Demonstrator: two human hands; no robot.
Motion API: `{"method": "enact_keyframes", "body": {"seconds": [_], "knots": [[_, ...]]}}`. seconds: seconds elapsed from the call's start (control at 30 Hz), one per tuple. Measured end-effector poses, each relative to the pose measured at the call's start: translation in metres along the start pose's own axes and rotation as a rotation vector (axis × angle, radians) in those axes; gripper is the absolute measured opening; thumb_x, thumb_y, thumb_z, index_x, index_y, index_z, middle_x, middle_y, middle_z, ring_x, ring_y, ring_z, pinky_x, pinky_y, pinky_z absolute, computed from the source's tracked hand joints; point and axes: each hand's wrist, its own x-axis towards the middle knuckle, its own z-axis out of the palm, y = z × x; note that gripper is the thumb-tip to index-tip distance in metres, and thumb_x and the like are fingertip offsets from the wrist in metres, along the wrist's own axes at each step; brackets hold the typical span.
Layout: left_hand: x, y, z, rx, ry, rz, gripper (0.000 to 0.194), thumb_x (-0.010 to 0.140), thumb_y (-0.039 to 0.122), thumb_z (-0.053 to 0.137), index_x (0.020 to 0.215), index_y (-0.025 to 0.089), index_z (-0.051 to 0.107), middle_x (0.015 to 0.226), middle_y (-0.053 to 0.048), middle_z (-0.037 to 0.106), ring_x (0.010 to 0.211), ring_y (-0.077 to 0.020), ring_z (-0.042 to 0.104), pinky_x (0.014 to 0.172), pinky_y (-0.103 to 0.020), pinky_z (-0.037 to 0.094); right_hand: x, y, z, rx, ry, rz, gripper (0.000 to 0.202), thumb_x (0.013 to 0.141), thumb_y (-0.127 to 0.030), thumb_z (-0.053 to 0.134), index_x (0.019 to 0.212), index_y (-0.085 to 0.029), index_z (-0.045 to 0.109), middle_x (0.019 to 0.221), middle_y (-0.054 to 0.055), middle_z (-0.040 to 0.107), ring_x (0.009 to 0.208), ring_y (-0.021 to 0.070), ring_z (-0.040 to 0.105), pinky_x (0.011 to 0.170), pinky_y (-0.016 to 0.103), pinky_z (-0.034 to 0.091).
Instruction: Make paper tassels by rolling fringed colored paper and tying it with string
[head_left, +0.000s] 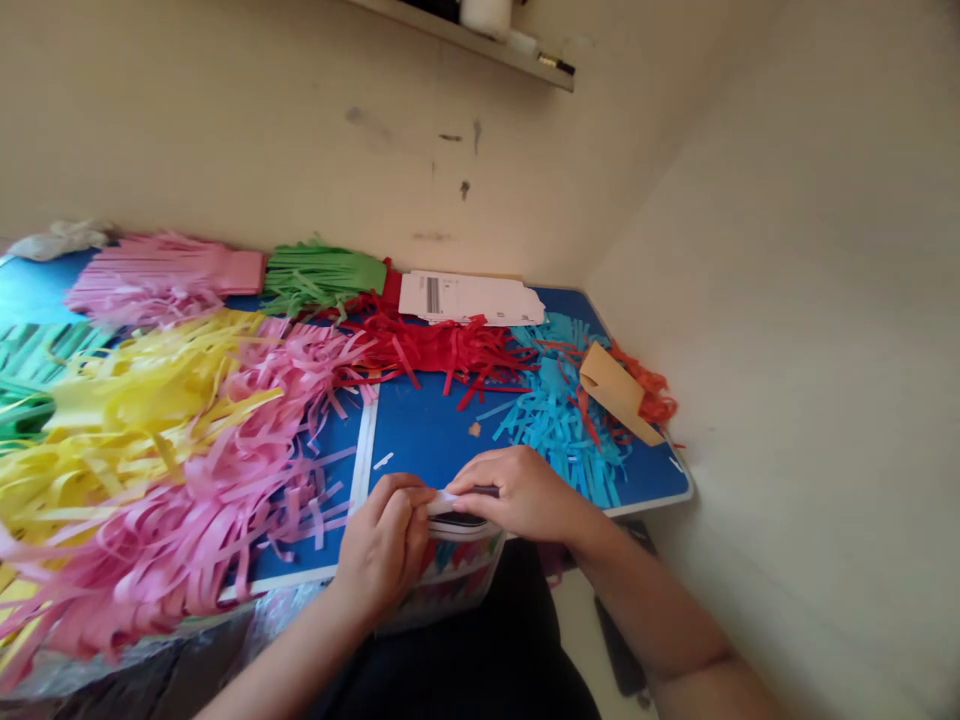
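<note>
Left hand point(382, 540): thumb and forefinger pinched together on one end of a small whitish strip point(441, 505). Right hand point(517, 490): fingertips closed on the strip's other end; hands near each other. Strip sits right over the top of a clear tub point(454, 590) with a pale rim and coloured bits showing through its side. Something dark under the fingers at the tub's top, can't tell if lid or opening. Tub is at the near edge of a blue table point(424, 425), just above the person's dark-clothed lap point(465, 670).

Table, left of hands: pink fringe point(217, 510), then yellow fringe point(142, 390), green fringe point(30, 380) at far left. Back row: pink bundle point(169, 270), green bundle point(330, 275), white card point(472, 298), with red fringe point(442, 345) in front of the card. Right: light-blue fringe point(559, 430), orange fringe point(656, 385) with folded tan paper point(619, 390) on top. Wall shelf point(450, 38) above.
</note>
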Motion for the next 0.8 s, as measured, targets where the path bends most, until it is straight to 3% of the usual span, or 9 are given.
{"method": "enact_keyframes", "body": {"seconds": [0.13, 0.27, 0.43, 0.53, 0.6, 0.7, 0.8], "knots": [[0.018, 0.003, -0.006, 0.393, -0.129, 0.224, 0.006, 0.087, 0.032, 0.06, 0.086, 0.026, 0.063, 0.083, -0.001, 0.071, 0.082, -0.0227, 0.063, 0.085, -0.041, 0.037, -0.001, 0.003, 0.001, -0.115, 0.042, 0.013, 0.008, 0.086, -0.021, 0.068, 0.088, -0.021, 0.077, 0.09, 0.003, 0.078, 0.084, 0.0162, 0.071, 0.075, 0.023, 0.049], [0.035, 0.01, -0.013, 0.567, -0.251, 0.377, 0.015, 0.09, 0.038, 0.058, 0.082, 0.027, 0.064, 0.07, -0.001, 0.066, 0.071, -0.0229, 0.058, 0.081, -0.041, 0.035, -0.011, 0.02, -0.016, 0.082, -0.039, 0.138, 0.012, 0.082, -0.026, 0.074, 0.093, -0.021, 0.077, 0.09, 0.0, 0.078, 0.082, 0.0145, 0.072, 0.072, 0.02, 0.049], [0.049, 0.015, -0.006, 0.564, -0.323, 0.512, 0.032, 0.096, 0.042, 0.044, 0.081, 0.024, 0.065, 0.065, -0.003, 0.062, 0.067, -0.0248, 0.06, 0.079, -0.042, 0.038, -0.028, 0.038, -0.03, 0.155, 0.011, 0.151, 0.012, 0.082, -0.029, 0.074, 0.091, -0.022, 0.079, 0.09, 0.0, 0.078, 0.087, 0.0155, 0.073, 0.075, 0.019, 0.049], [0.054, 0.021, 0.003, 0.513, -0.428, 0.541, 0.033, 0.097, 0.041, 0.043, 0.099, 0.02, 0.068, 0.064, -0.004, 0.064, 0.057, -0.0243, 0.061, 0.06, -0.036, 0.039, -0.03, 0.037, -0.023, 0.093, 0.062, 0.102, 0.01, 0.084, -0.026, 0.073, 0.09, -0.021, 0.079, 0.09, 0.001, 0.079, 0.088, 0.0159, 0.073, 0.076, 0.019, 0.05], [0.055, 0.024, 0.007, 0.507, -0.488, 0.509, 0.033, 0.097, 0.041, 0.044, 0.1, 0.018, 0.069, 0.06, -0.004, 0.064, 0.051, -0.0243, 0.06, 0.051, -0.033, 0.034, -0.033, 0.037, -0.015, 0.086, 0.116, 0.1, 0.011, 0.083, -0.028, 0.073, 0.089, -0.02, 0.079, 0.09, 0.002, 0.079, 0.087, 0.0163, 0.074, 0.076, 0.02, 0.051], [0.055, 0.023, 0.006, 0.493, -0.532, 0.481, 0.032, 0.097, 0.037, 0.044, 0.089, 0.02, 0.069, 0.058, -0.004, 0.063, 0.049, -0.0242, 0.061, 0.046, -0.032, 0.033, -0.043, 0.04, -0.004, 0.193, 0.234, 0.09, 0.015, 0.085, -0.03, 0.071, 0.093, -0.019, 0.079, 0.095, 0.004, 0.078, 0.092, 0.017, 0.073, 0.082, 0.022, 0.052], [0.055, 0.019, 0.003, 0.462, -0.504, 0.512, 0.032, 0.097, 0.032, 0.041, 0.101, 0.021, 0.07, 0.062, -0.005, 0.066, 0.05, -0.0232, 0.062, 0.047, -0.031, 0.036, -0.057, 0.046, 0.004, 0.415, 0.281, 0.062, 0.021, 0.09, -0.029, 0.065, 0.105, -0.019, 0.076, 0.108, 0.006, 0.076, 0.105, 0.0171, 0.07, 0.092, 0.025, 0.051]]}}
